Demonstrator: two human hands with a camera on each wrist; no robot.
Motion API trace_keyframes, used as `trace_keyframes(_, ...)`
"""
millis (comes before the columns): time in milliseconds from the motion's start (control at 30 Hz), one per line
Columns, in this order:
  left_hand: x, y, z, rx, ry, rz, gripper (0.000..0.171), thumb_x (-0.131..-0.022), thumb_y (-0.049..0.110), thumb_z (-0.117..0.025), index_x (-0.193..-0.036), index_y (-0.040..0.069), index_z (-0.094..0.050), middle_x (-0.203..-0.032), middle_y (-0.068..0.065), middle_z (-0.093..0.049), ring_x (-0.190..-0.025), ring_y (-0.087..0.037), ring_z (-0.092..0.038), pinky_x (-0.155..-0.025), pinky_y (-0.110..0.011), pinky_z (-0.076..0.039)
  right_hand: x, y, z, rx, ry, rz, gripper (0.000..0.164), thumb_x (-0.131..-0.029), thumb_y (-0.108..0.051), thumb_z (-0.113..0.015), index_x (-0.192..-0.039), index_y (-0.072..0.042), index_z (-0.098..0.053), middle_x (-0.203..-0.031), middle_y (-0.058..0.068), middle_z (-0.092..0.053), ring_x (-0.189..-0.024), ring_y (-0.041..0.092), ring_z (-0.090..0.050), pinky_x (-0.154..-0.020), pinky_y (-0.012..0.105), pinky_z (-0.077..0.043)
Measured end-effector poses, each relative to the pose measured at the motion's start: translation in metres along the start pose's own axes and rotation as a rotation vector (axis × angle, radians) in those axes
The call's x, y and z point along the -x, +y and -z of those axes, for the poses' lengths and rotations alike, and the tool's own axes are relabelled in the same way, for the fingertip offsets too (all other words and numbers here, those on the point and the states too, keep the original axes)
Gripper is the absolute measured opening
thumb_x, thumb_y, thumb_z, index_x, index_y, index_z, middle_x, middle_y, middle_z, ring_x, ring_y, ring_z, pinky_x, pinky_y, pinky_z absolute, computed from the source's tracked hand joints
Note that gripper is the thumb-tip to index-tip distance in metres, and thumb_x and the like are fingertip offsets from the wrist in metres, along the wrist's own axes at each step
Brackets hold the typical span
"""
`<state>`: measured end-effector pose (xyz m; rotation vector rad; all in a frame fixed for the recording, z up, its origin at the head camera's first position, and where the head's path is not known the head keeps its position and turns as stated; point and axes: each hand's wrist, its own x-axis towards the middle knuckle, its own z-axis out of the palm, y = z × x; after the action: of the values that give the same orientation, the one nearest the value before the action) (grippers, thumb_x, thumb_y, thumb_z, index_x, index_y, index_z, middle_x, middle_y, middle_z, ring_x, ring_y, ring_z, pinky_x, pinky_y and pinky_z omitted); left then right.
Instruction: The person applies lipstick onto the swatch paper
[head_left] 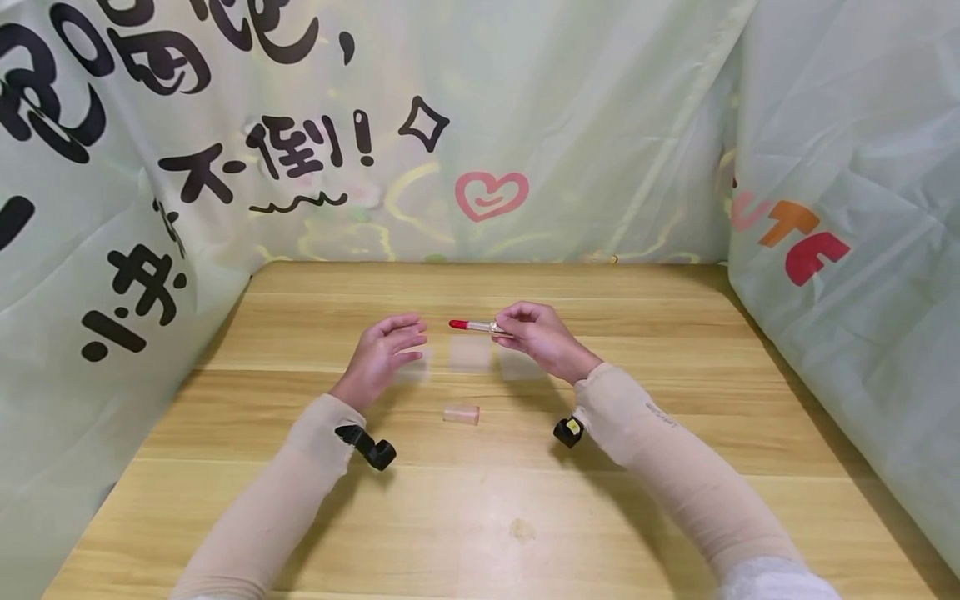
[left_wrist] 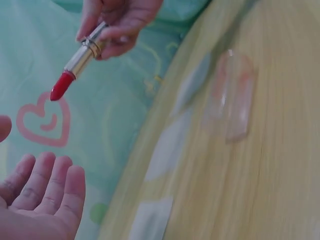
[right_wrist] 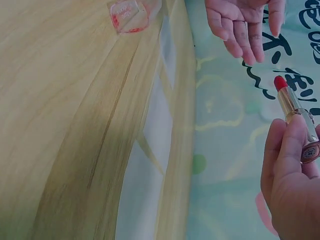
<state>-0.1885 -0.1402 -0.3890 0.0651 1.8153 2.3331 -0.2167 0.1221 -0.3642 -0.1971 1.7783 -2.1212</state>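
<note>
In the head view a red lipstick (head_left: 471, 326) with a metallic tube is pinched at its base by my right hand (head_left: 551, 337). Its bare red tip points left, toward my left hand (head_left: 386, 354), which is held up with fingers spread and nothing in them. A gap separates that hand from the lipstick tip. The left wrist view shows the extended lipstick (left_wrist: 75, 65) from its tip end. A clear pinkish cap (head_left: 461, 414) lies on its side on the table, nearer to me than both hands. The right wrist view also shows the cap (right_wrist: 129, 16).
Pale rectangular patches (head_left: 470, 354) sit in a row on the wooden table (head_left: 480, 500) beneath the hands. Printed cloth (head_left: 592, 150) hangs behind the table and along both sides. Each wrist carries a black camera mount (head_left: 371, 448).
</note>
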Motion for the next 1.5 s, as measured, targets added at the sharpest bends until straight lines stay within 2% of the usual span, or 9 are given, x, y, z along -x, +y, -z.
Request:
trace_keyframes(67, -0.001, -0.002, 0.005, -0.074, -0.01, -0.019, 0.04, -0.099, 0.003, -0.049, -0.137, -0.009, -0.041, -0.14, -0.028, -0.042, -0.127, -0.04, -0.044, -0.106, -0.052, -0.037, -0.002, 0.001, -0.001, 0.016, -0.002, 0.0, 0.012, -0.097, 0.001, -0.055, -0.106, 0.009, -0.057, -0.094, 0.01, -0.061, -0.085, 0.02, -0.066, -0.08, 0.026, -0.055)
trace_keyframes(167, -0.003, -0.003, 0.012, -0.199, -0.022, -0.043, 0.041, -0.098, 0.002, -0.051, -0.135, -0.01, -0.042, -0.141, -0.03, -0.04, -0.128, -0.043, -0.041, -0.104, -0.054, -0.038, -0.005, 0.003, -0.003, 0.042, 0.004, -0.002, 0.011, -0.097, 0.0, -0.055, -0.106, 0.007, -0.058, -0.094, 0.01, -0.061, -0.085, 0.021, -0.066, -0.082, 0.027, -0.055)
trace_keyframes(267, -0.004, -0.003, 0.016, -0.325, -0.023, -0.05, 0.042, -0.097, 0.006, -0.056, -0.135, -0.008, -0.045, -0.14, -0.028, -0.044, -0.126, -0.04, -0.046, -0.102, -0.05, -0.042, -0.008, 0.005, -0.005, 0.062, 0.015, 0.001, 0.009, -0.097, -0.001, -0.056, -0.103, 0.004, -0.061, -0.094, 0.01, -0.061, -0.084, 0.02, -0.066, -0.082, 0.028, -0.055)
trace_keyframes(400, -0.004, -0.002, 0.021, -0.478, -0.021, -0.042, 0.046, -0.096, 0.013, -0.06, -0.135, -0.005, -0.046, -0.138, -0.023, -0.048, -0.121, -0.034, -0.052, -0.1, -0.046, -0.045, -0.011, 0.007, -0.007, 0.083, 0.02, 0.006, 0.011, -0.097, 0.0, -0.056, -0.104, 0.006, -0.061, -0.094, 0.01, -0.061, -0.083, 0.02, -0.066, -0.081, 0.027, -0.055)
trace_keyframes(700, -0.005, -0.001, 0.031, -0.809, -0.001, 0.002, 0.049, -0.091, 0.024, -0.069, -0.134, 0.006, -0.052, -0.135, -0.013, -0.053, -0.123, -0.03, -0.049, -0.103, -0.051, -0.038, -0.016, 0.012, -0.012, 0.111, 0.018, -0.011, 0.021, -0.095, 0.003, -0.057, -0.113, 0.015, -0.056, -0.099, 0.012, -0.061, -0.088, 0.02, -0.065, -0.086, 0.03, -0.054)
trace_keyframes(867, -0.01, -0.002, 0.034, -1.005, -0.052, 0.019, 0.05, -0.089, 0.026, -0.071, -0.133, 0.007, -0.054, -0.135, -0.015, -0.053, -0.125, -0.033, -0.047, -0.101, -0.053, -0.04, -0.02, 0.015, -0.015, 0.143, 0.022, -0.007, 0.021, -0.093, 0.006, -0.059, -0.112, 0.015, -0.057, -0.1, 0.013, -0.061, -0.091, 0.023, -0.064, -0.087, 0.031, -0.054)
trace_keyframes(1033, -0.012, 0.0, 0.036, -1.191, -0.122, 0.045, 0.043, -0.088, 0.026, -0.074, -0.123, 0.006, -0.06, -0.129, -0.02, -0.056, -0.121, -0.037, -0.049, -0.1, -0.051, -0.042, -0.025, 0.019, -0.021, 0.169, 0.029, 0.006, 0.019, -0.091, 0.008, -0.06, -0.109, 0.014, -0.058, -0.095, 0.012, -0.06, -0.084, 0.017, -0.062, -0.085, 0.03, -0.054)
trace_keyframes(1233, -0.015, 0.001, 0.038, -1.27, -0.158, 0.073, 0.042, -0.085, 0.024, -0.077, -0.119, 0.004, -0.062, -0.128, -0.022, -0.057, -0.119, -0.037, -0.05, -0.102, -0.051, -0.04, -0.031, 0.023, -0.023, 0.255, 0.028, 0.02, 0.012, -0.091, 0.005, -0.062, -0.103, 0.008, -0.061, -0.095, 0.014, -0.059, -0.083, 0.017, -0.062, -0.084, 0.029, -0.055)
trace_keyframes(1500, -0.024, -0.001, 0.04, -1.366, -0.209, 0.062, 0.037, -0.082, 0.022, -0.08, -0.111, 0.002, -0.066, -0.124, -0.017, -0.061, -0.116, -0.034, -0.052, -0.102, -0.049, -0.04, -0.037, 0.027, -0.026, 0.392, 0.035, 0.048, 0.012, -0.092, -0.002, -0.064, -0.102, 0.004, -0.063, -0.096, 0.014, -0.06, -0.082, 0.019, -0.064, -0.088, 0.043, -0.053)
